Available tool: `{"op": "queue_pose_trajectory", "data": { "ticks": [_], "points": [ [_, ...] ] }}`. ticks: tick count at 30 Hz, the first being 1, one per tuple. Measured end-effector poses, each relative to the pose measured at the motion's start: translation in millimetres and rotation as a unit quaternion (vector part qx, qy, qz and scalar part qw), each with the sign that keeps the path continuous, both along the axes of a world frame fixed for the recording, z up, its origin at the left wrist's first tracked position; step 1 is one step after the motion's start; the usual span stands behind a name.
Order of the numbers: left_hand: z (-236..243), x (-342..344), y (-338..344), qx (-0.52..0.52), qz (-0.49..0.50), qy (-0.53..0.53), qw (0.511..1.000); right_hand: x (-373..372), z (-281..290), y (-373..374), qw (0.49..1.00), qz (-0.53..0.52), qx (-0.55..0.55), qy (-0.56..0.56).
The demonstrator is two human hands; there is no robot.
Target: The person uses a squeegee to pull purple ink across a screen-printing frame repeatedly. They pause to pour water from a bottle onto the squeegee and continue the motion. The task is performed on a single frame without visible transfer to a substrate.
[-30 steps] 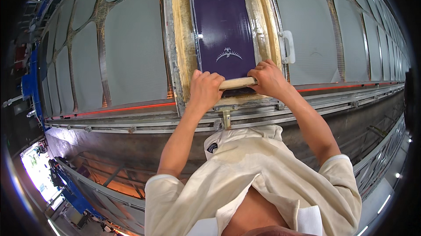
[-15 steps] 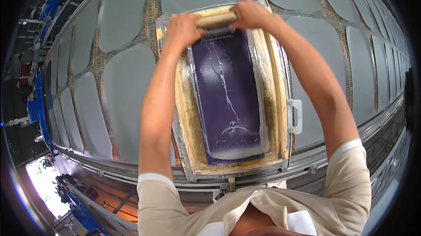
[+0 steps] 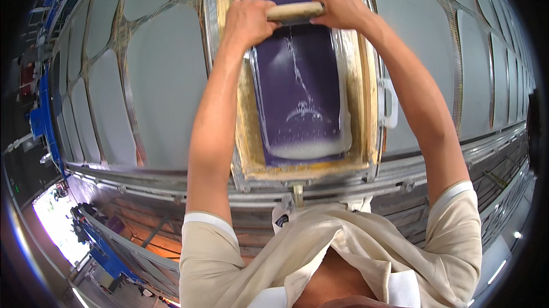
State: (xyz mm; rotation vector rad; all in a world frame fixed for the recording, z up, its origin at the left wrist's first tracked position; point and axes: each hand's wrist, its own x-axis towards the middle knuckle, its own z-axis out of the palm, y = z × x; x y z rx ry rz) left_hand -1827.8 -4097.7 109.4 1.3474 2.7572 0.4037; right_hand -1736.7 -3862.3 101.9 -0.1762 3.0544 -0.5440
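Observation:
My left hand point(image 3: 250, 21) and my right hand point(image 3: 341, 9) grip the two ends of a squeegee with a pale, rounded handle point(image 3: 296, 10). The squeegee lies crosswise over a purple screen-printing mesh point(image 3: 300, 73), a little in from its far end. Around the mesh runs a worn, tape-covered screen frame point(image 3: 370, 88). Clear, wet-looking streaks run down the middle of the mesh, and a whitish band of fluid point(image 3: 309, 146) lies along its near end. Fingers wrap the handle; the squeegee's blade is mostly hidden beneath it.
The frame rests on a long table with rows of grey rounded panels point(image 3: 166, 79) on both sides. A white handle point(image 3: 390, 103) sticks out from the frame's right side. Metal rails point(image 3: 434, 165) run along the table's near edge, with blue machinery point(image 3: 43, 113) at far left.
Both hands have drawn the squeegee toward me from the mesh's far end, baring a purple strip behind it. The whole frame sits higher in the picture as the view has shifted.

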Motion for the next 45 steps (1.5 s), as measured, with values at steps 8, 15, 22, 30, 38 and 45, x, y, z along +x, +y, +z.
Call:
{"op": "queue_pose_trajectory", "data": {
  "ticks": [8, 15, 22, 30, 38, 45],
  "points": [
    [-0.5, 238.4, -100.8, 0.051, 0.000, -0.042, 0.998, 230.7, 4.8, -99.9, 0.998, 0.016, -0.016, -0.064],
    [2.1, 285.8, -128.5, 0.008, 0.011, 0.012, 1.000, 251.2, 32.1, -84.6, 0.967, -0.156, -0.198, -0.032],
    [-17.6, 293.0, -128.3, 0.033, -0.008, 0.040, 0.999, 228.4, -112.8, 39.8, 0.880, -0.437, -0.133, 0.129],
    [-2.9, 309.1, -161.9, 0.131, 0.035, 0.037, 0.990, 233.6, 6.9, -7.4, 0.867, -0.424, -0.226, 0.130],
    [18.1, 218.2, -335.6, 0.087, 0.032, 0.078, 0.993, 125.8, -90.0, -163.0, 0.862, -0.346, -0.277, 0.245],
    [28.3, 218.5, -466.4, 0.054, 0.041, 0.042, 0.997, 82.6, -61.9, -295.1, 0.835, -0.414, -0.338, 0.130]
  ]
}}
